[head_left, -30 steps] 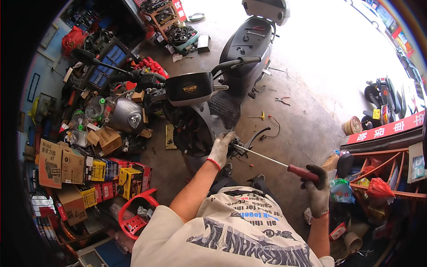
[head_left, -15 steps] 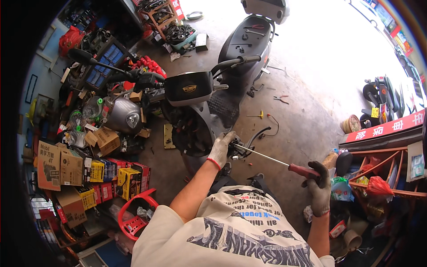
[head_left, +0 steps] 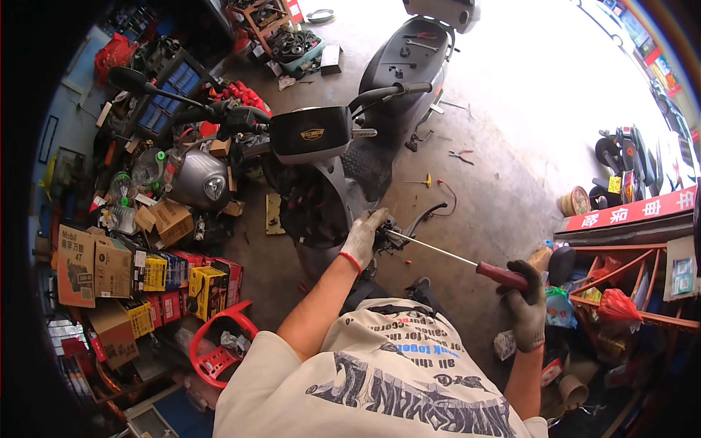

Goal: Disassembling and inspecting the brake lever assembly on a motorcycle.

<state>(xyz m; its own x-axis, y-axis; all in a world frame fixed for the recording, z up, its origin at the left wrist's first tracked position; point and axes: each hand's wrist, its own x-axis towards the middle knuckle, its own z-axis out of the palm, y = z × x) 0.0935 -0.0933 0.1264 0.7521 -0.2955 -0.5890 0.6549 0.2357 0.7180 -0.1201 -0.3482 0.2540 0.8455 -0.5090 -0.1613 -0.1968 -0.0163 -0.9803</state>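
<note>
A long screwdriver [head_left: 453, 260], slim steel shaft and glossy red handle, is clamped in the gloved right hand [head_left: 527, 305], and its tip is steadied by the gloved left hand [head_left: 363, 237], which is closed on a dark fitting low on the scooter [head_left: 321, 182]. A screw seems to be under work; firm, straight pressure along the shaft is judged necessary.

Place: scooter repair workshop, open to the street. Evidence: dark scooter [head_left: 343, 146] parked on stained concrete floor [head_left: 482, 197], front panels off; removed grey headlight cowl [head_left: 198, 180] set aside; stacked cardboard boxes [head_left: 91, 263] and small yellow and red parts cartons [head_left: 182, 281] along the left wall; crate of black rubber parts [head_left: 292, 45]; pliers [head_left: 461, 155] and a screwdriver [head_left: 418, 182] loose on the floor; orange metal rack [head_left: 621, 270] at right; second scooter [head_left: 628, 157] outside.
</note>
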